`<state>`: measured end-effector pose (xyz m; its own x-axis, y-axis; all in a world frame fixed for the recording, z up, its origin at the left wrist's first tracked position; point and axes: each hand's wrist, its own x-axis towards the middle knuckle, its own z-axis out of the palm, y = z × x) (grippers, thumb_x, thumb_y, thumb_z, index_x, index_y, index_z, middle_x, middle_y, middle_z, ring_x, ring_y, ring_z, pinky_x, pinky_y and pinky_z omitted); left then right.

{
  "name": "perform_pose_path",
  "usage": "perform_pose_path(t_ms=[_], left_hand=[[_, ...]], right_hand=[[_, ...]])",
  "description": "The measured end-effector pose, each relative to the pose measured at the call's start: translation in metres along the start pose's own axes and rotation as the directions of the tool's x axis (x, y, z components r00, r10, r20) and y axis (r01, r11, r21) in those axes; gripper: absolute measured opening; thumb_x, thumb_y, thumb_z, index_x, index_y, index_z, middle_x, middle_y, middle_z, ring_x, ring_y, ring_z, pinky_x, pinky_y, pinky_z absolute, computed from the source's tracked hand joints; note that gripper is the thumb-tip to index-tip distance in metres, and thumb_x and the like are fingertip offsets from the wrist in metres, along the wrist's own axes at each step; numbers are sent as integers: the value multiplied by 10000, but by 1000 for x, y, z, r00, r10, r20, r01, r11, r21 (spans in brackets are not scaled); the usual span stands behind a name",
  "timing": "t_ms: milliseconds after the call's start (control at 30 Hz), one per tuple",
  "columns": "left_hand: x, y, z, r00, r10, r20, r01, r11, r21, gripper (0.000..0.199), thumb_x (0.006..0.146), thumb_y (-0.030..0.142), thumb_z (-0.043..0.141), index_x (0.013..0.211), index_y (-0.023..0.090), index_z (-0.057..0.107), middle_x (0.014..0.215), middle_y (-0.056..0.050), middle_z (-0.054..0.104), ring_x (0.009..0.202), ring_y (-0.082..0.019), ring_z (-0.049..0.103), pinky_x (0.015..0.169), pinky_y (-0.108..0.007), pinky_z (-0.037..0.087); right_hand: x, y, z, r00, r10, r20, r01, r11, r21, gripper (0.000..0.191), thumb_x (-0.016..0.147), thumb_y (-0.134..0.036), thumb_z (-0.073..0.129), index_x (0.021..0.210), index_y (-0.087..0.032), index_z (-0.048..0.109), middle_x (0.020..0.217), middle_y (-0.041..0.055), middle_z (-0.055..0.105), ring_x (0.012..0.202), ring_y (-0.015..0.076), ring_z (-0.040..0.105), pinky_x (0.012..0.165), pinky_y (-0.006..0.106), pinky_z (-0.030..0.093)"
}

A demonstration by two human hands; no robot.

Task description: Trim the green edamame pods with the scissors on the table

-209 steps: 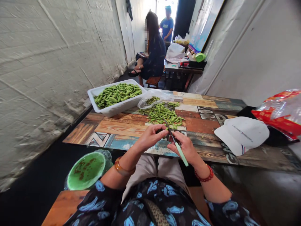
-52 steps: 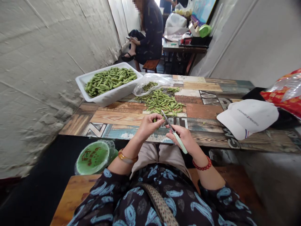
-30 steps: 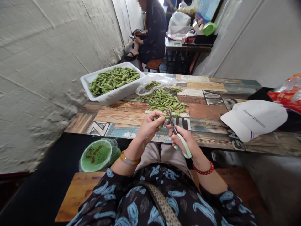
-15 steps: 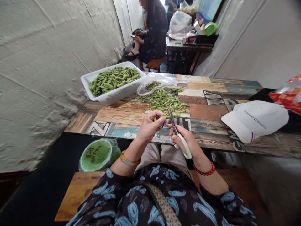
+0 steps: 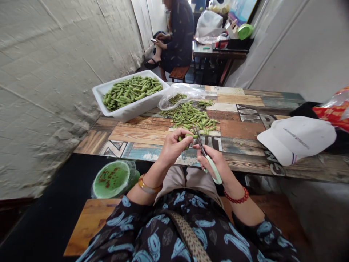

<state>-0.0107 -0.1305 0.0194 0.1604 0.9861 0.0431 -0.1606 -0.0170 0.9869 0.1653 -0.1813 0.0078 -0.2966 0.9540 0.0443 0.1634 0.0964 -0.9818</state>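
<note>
Green edamame pods [image 5: 194,136] are pinched in my left hand [image 5: 174,145], one of them poking out towards the scissors. My right hand [image 5: 215,159] grips a pair of scissors [image 5: 213,169] with pale green handles. The blades point up and away, right at the end of the held pod; whether they touch it I cannot tell. Just beyond my hands a loose pile of edamame pods [image 5: 191,115] lies on the patchwork-wood table [image 5: 141,134]. Further left stands a white tub [image 5: 131,113] heaped with pods.
A clear plastic bag [image 5: 192,91] with trimmings lies behind the pile. On the right are a white cap [image 5: 298,138] and a red package [image 5: 334,112]. A green bin [image 5: 111,180] in plastic stands lower left. Beyond the table a person [image 5: 180,34] sits holding a phone.
The scissor blades have drawn closer together at the pod's end, and the right fingers have curled in slightly. My left hand stays in nearly the same place.
</note>
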Motion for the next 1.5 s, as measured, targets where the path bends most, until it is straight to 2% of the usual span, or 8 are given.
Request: perform_pose_path(t_ms=[333,467,700,867,1000,1133,1267,1500], left_hand=[[17,-4,-15,980,-198,8,173,841,-513,236,674,268,757,816,159,604,771,-2,618,501,-29,391,415,-152,236],[29,-6,-26,956,-294,17,258,807,-531,297,682,341,753,734,167,518,689,21,527,512,-42,417,410,-146,248],[68,-27,-10,992,-116,58,108,987,122,197,743,341,724,791,156,678,566,32,501,482,-81,430,460,-195,290],[89,-46,0,986,111,124,-166,687,707,32,705,170,700,676,169,711,678,-55,651,681,-179,564,681,-274,399],[90,-50,0,985,93,143,-171,572,802,30,692,166,708,668,180,697,667,-57,634,661,-183,531,665,-279,376],[84,-44,-4,992,95,86,-128,761,636,69,675,186,709,638,168,653,628,-22,603,634,-147,505,613,-244,360],[70,-33,-11,999,-50,3,48,984,171,249,708,365,751,715,162,609,534,48,475,477,-72,375,470,-199,263],[43,-14,-13,976,-207,71,219,945,-244,449,585,392,877,836,129,613,721,-6,641,405,4,312,396,-162,178]], right_hand=[[5,7,0,985,133,-115,-82,926,369,469,892,-551,611,1195,-192,609,765,-15,545,534,80,490,460,214,436],[13,18,-9,960,205,-191,-80,855,512,435,865,-550,641,1114,-194,635,857,3,540,559,71,467,450,206,415],[20,32,-10,941,278,-195,-113,797,593,480,815,-572,686,1101,-188,654,866,-3,533,570,65,463,464,204,411],[21,35,-13,950,254,-182,-109,816,568,492,837,-576,653,1138,-187,638,868,0,545,578,73,472,484,214,435],[23,38,-13,952,249,-179,-103,809,579,518,815,-585,676,1137,-183,628,848,-7,559,563,72,477,470,209,435],[23,38,-13,951,247,-186,-95,807,583,506,820,-573,677,1140,-183,631,854,-6,561,570,70,483,478,204,443],[21,38,-13,956,234,-180,-86,804,588,479,834,-555,672,1134,-182,638,856,-6,558,577,65,488,481,197,440],[13,33,-8,971,195,-141,-97,852,515,472,856,-548,652,1164,-192,621,860,0,560,560,69,484,455,201,434]])
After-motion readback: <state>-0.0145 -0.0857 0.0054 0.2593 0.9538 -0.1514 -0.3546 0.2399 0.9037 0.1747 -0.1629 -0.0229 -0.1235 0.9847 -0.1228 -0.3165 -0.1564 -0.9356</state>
